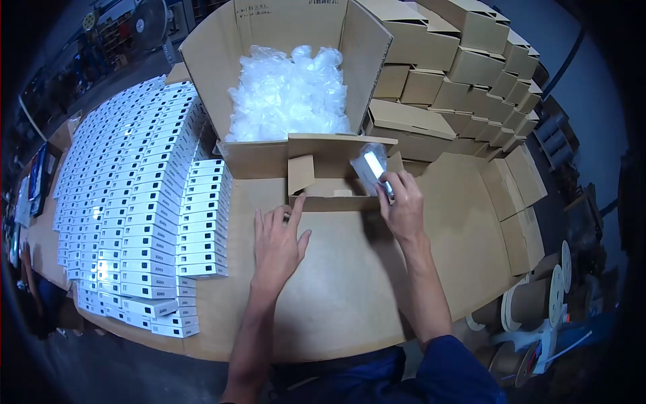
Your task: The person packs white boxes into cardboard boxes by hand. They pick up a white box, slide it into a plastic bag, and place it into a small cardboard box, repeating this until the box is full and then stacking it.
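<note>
My right hand (404,205) pinches a clear plastic bag with a white item inside (370,168), held tilted over the right end of an open cardboard carton (319,204). What the white item is, I cannot make out. My left hand (278,241) lies with its fingers apart, the index fingertip at the carton's front left corner. Flaps stand up at the carton's back and left side. Behind it, a large open box holds a heap of clear plastic bags (289,94).
Rows of small white boxes (138,222) are stacked on the left of the cardboard-covered table (323,289). Brown cartons (464,74) pile up at the back right. Open carton flaps (521,215) stand at the right edge, with cable spools (531,303) below. Another person's arm (28,269) shows far left.
</note>
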Available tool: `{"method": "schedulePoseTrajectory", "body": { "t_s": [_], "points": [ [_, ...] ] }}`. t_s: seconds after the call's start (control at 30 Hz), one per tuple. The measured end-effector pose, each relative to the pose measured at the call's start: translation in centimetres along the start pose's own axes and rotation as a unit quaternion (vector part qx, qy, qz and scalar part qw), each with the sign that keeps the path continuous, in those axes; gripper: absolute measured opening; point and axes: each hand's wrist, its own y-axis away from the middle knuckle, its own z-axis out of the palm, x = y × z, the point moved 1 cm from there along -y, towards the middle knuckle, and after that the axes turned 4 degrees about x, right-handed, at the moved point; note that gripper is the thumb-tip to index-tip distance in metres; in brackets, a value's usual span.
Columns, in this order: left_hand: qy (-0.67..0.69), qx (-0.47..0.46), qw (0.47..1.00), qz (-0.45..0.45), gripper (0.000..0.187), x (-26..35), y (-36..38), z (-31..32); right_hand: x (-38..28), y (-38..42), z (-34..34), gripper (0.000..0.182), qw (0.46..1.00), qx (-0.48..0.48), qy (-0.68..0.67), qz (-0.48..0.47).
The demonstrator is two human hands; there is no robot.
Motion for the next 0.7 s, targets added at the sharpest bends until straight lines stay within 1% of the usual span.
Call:
{"method": "schedulePoseTrajectory", "body": {
  "t_s": [0.03, 0.17, 0.27, 0.3, 0.43, 0.53, 0.7],
  "points": [
    [-0.009, 0.012, 1.000, -0.001, 0.076, -0.1, 0.1, 0.4, 0.2, -0.1, 0.2, 0.016, 1.000, 0.002, 0.002, 0.016],
    [-0.055, 0.007, 0.998, -0.003, 0.075, 0.3, -0.1, -0.1, 1.8, 0.6, 1.9, 0.014, 0.996, 0.003, 0.019, 0.089],
    [-0.076, 0.005, 0.997, -0.009, 0.074, 0.8, -0.2, -0.2, 2.9, 1.0, 3.7, 0.016, 0.995, 0.040, 0.048, 0.073],
    [-0.078, -0.002, 0.997, -0.014, 0.074, 1.0, -0.1, -0.2, 2.2, 0.7, 3.6, 0.015, 0.991, 0.042, 0.113, 0.064],
    [-0.076, -0.013, 0.997, -0.022, 0.074, 0.7, 0.3, -0.1, 2.1, 1.0, 4.9, 0.012, 0.981, 0.081, 0.021, 0.173],
    [-0.074, -0.016, 0.997, -0.030, 0.075, 0.8, 0.0, 0.3, 1.8, 0.9, 4.9, 0.012, 0.975, 0.075, 0.035, 0.206],
    [-0.058, -0.018, 0.997, -0.038, 0.077, 0.7, -0.2, 0.6, 2.0, 1.2, 4.9, 0.012, 0.976, 0.076, 0.030, 0.201]
  ]
}}
